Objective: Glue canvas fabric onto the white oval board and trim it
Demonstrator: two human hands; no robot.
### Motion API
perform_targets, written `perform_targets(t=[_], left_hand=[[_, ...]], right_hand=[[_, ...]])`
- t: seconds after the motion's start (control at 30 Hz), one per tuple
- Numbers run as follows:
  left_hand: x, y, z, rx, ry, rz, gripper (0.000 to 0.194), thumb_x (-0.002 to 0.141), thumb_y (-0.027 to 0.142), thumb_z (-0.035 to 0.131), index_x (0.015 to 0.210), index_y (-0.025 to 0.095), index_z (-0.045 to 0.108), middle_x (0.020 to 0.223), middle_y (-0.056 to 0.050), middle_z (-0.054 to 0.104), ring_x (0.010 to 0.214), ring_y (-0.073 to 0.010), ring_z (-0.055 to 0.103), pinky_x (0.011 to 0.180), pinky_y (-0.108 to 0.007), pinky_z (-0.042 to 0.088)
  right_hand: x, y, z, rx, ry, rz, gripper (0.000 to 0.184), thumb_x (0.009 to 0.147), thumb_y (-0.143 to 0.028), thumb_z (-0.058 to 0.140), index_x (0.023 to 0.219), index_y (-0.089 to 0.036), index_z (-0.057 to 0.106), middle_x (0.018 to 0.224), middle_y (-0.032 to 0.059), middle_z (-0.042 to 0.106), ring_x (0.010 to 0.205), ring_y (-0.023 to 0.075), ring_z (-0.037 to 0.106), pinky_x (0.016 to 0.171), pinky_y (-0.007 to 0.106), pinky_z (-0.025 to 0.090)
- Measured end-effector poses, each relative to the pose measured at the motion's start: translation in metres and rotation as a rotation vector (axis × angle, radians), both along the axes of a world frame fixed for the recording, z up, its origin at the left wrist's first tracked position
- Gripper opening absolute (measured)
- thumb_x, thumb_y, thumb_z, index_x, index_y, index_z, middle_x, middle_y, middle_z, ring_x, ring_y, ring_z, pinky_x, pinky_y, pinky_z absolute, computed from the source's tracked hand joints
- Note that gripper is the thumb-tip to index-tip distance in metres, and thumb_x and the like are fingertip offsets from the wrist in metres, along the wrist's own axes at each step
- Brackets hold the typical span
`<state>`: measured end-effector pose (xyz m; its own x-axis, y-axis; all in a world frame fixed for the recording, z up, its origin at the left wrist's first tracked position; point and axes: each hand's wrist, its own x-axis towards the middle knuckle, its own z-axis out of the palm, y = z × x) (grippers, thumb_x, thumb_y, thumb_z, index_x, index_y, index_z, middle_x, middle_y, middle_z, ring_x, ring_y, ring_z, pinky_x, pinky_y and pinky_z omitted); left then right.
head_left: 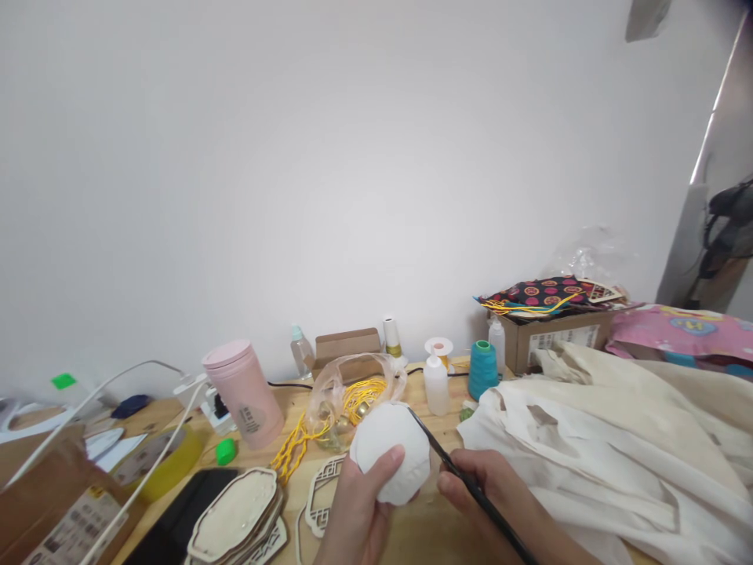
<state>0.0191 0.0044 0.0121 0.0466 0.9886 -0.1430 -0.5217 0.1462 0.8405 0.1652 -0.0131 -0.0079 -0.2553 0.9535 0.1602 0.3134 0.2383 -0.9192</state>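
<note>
My left hand [360,514] is closed round a white rounded ball-like object [393,449], thumb across its front, held just above the wooden table [423,534]. My right hand [491,490] pinches a thin black brush-like stick [464,479] whose tip touches the upper right side of the white object. Just behind the white object lies a clear plastic bag [335,392] with yellow cord and small gold bells [353,404].
A pink tumbler [242,392] stands left. Wooden cut-out frames [238,518], a black phone [176,518] and a cardboard box [52,510] lie at the front left. Small bottles [436,384], a teal thread spool [483,369], a box of fabric [550,326] and cream cloth [617,439] fill the right.
</note>
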Motion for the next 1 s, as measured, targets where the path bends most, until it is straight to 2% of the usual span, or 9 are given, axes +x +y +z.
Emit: perform_targets(t=[0.23, 0.4, 0.53, 0.63, 0.8, 1.0], left_hand=[[0.0004, 0.0002, 0.0001, -0.024, -0.003, -0.010, 0.078, 0.059, 0.017, 0.069, 0.127, 0.019, 0.033, 0.075, -0.006, 0.070, 0.060, -0.0188, 0.063, 0.044, -0.021, 0.044], [0.0002, 0.0006, 0.0007, -0.021, -0.005, 0.018, 0.073, 0.057, 0.016, 0.070, 0.123, 0.019, 0.039, 0.072, -0.004, 0.070, 0.063, -0.0188, 0.063, 0.050, -0.023, 0.047], [-0.0015, 0.0011, 0.0002, -0.004, -0.020, 0.011, 0.070, 0.058, 0.018, 0.069, 0.122, 0.017, 0.041, 0.071, -0.004, 0.069, 0.059, -0.0168, 0.062, 0.048, -0.022, 0.046], [-0.0027, 0.0015, 0.0001, -0.006, 0.008, 0.005, 0.071, 0.057, 0.020, 0.070, 0.121, 0.017, 0.041, 0.070, -0.004, 0.069, 0.055, -0.0170, 0.060, 0.043, -0.022, 0.043], [-0.0014, 0.0009, -0.0014, 0.014, 0.016, -0.046, 0.070, 0.055, 0.022, 0.072, 0.119, 0.016, 0.044, 0.067, -0.006, 0.069, 0.059, -0.0213, 0.063, 0.043, -0.023, 0.043], [-0.0007, 0.0010, -0.0053, 0.010, -0.028, -0.082, 0.073, 0.053, 0.020, 0.074, 0.118, 0.014, 0.043, 0.070, -0.008, 0.069, 0.067, -0.0239, 0.064, 0.053, -0.028, 0.049]], right_hand=[[-0.0007, 0.0038, -0.0008, 0.009, -0.046, -0.029, 0.040, 0.075, -0.049, 0.042, 0.052, -0.020, 0.029, 0.051, -0.0061, 0.024, 0.047, 0.0082, 0.023, 0.041, 0.021, 0.018], [-0.0006, -0.0010, 0.0032, 0.054, 0.023, 0.019, 0.040, 0.076, -0.056, 0.038, 0.058, -0.019, 0.037, 0.056, -0.0045, 0.031, 0.051, 0.0102, 0.030, 0.045, 0.021, 0.024], [-0.0006, -0.0046, 0.0060, 0.148, 0.091, 0.081, 0.047, 0.076, -0.063, 0.033, 0.067, -0.018, 0.045, 0.057, -0.0043, 0.033, 0.051, 0.0103, 0.030, 0.045, 0.022, 0.024], [-0.0010, -0.0052, 0.0070, 0.136, 0.102, 0.070, 0.049, 0.076, -0.064, 0.033, 0.069, -0.017, 0.047, 0.055, -0.0047, 0.033, 0.050, 0.0100, 0.029, 0.045, 0.022, 0.023], [-0.0010, -0.0041, 0.0030, 0.128, 0.131, 0.082, 0.044, 0.077, -0.060, 0.037, 0.069, -0.018, 0.046, 0.059, -0.0041, 0.033, 0.054, 0.0112, 0.030, 0.047, 0.022, 0.025], [0.0018, -0.0020, -0.0020, 0.074, 0.117, 0.060, 0.036, 0.077, -0.052, 0.044, 0.066, -0.018, 0.044, 0.059, -0.0040, 0.034, 0.055, 0.0109, 0.031, 0.047, 0.022, 0.025]])
